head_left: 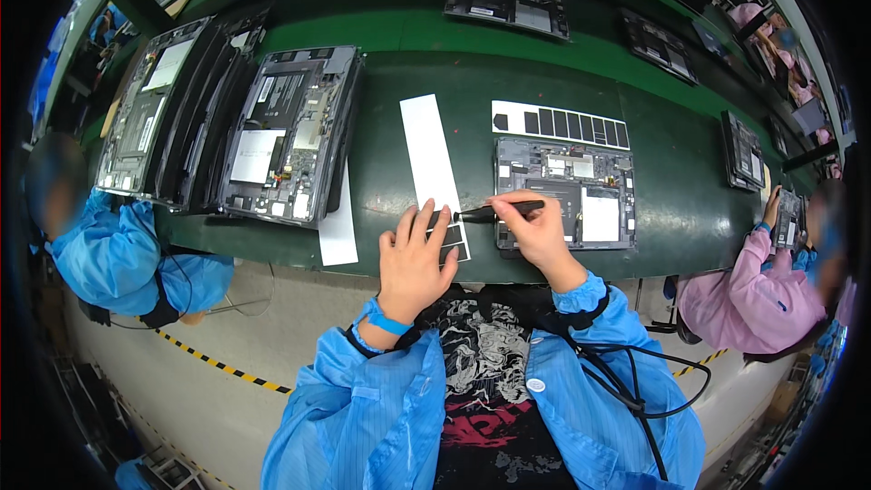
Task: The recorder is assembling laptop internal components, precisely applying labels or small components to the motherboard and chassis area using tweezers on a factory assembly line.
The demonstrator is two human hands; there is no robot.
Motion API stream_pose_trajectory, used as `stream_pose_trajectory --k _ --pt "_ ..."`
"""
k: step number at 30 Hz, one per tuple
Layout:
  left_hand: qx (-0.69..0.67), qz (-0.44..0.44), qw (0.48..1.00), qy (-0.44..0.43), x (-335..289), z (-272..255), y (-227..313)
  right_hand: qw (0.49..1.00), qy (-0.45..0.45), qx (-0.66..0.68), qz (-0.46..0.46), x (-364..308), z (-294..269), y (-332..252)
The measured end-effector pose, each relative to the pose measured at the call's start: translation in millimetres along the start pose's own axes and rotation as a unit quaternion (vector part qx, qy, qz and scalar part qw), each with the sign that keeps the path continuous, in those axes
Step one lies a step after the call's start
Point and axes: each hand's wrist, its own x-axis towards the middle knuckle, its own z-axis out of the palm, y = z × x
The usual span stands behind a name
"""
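My left hand (413,259) lies with fingers spread on the lower end of a long white backing strip (424,141), holding it against the table. Black rectangular stickers (448,253) show on that strip beside and between the fingers. Black tweezers (481,215) are pinched in my right hand (542,238), their tip at the strip close to my left fingertips. Whether the tip grips a sticker is too small to tell. Just beyond my right hand an opened tablet-like device (522,163) lies flat, its battery and boards exposed. Along its far edge rests another white strip (561,123) with several black stickers.
Stacks of opened devices (295,127) stand at the left, with another white strip (338,234) beside them. More devices (508,7) lie on the far green belt. People in blue (109,249) and pink (748,295) sit at either side. A black cable (626,386) hangs by my right arm.
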Motion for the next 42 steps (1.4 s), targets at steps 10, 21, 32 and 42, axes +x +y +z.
stream_pose_trajectory --k 10,21,32,42 --pt "-0.113 0.080 0.985 -0.107 76 -33 27 0.979 0.139 0.136 0.062 34 -109 3" --pt "-0.151 0.259 0.939 -0.171 101 19 58 0.979 0.070 0.164 0.097 44 -114 29" --pt "-0.160 0.235 0.944 -0.169 102 19 62 0.973 0.099 0.177 0.107 48 -111 26" --pt "-0.101 0.193 0.973 -0.081 107 34 75 0.980 0.086 0.147 0.106 48 -113 26"
